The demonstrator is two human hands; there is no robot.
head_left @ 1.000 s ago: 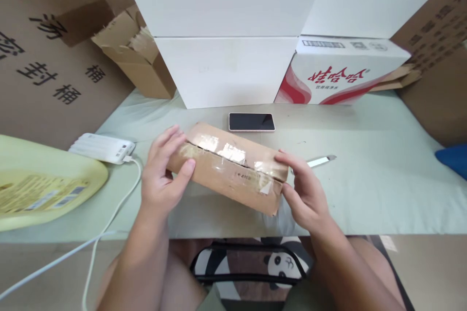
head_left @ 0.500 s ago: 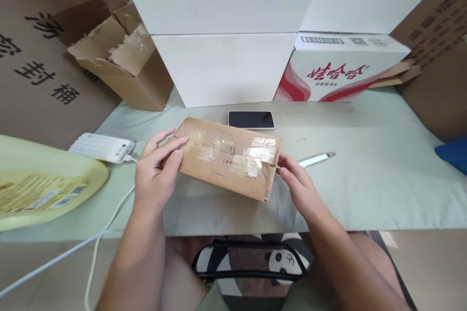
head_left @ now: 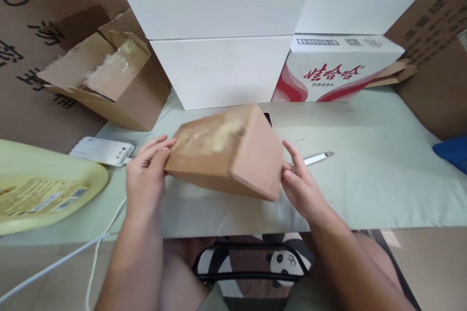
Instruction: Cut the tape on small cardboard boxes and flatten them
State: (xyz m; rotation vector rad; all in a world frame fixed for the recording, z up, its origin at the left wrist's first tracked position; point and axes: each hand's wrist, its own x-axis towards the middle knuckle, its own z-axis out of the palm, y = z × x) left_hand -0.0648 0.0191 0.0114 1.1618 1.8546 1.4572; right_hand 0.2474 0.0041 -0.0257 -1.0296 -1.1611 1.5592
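Observation:
A brown cardboard box (head_left: 207,148) with tape and rough patches on its upper face is tilted above the green-covered table, its plain end (head_left: 259,155) turned toward the right. My left hand (head_left: 149,165) grips the left end, thumb on the near side and fingers behind. At the right end, my right hand (head_left: 301,182) has its fingers apart, the tips beside the box's edge; whether they touch it I cannot tell. Behind the box a phone (head_left: 268,119) is mostly hidden. Just past my right hand lies a white utility knife (head_left: 318,158).
An opened cardboard box (head_left: 134,92) stands back left. White cartons (head_left: 219,70) and a red-and-white carton (head_left: 335,68) line the back. On the left are a white power bank (head_left: 104,150) with a cable (head_left: 109,223) and a yellow bottle (head_left: 47,184). A blue object (head_left: 452,155) sits far right.
The box has rolled and tilted, so its plain right end now shows and the phone is more covered. My right hand's fingers have spread. The opened box at back left appears shifted nearer.

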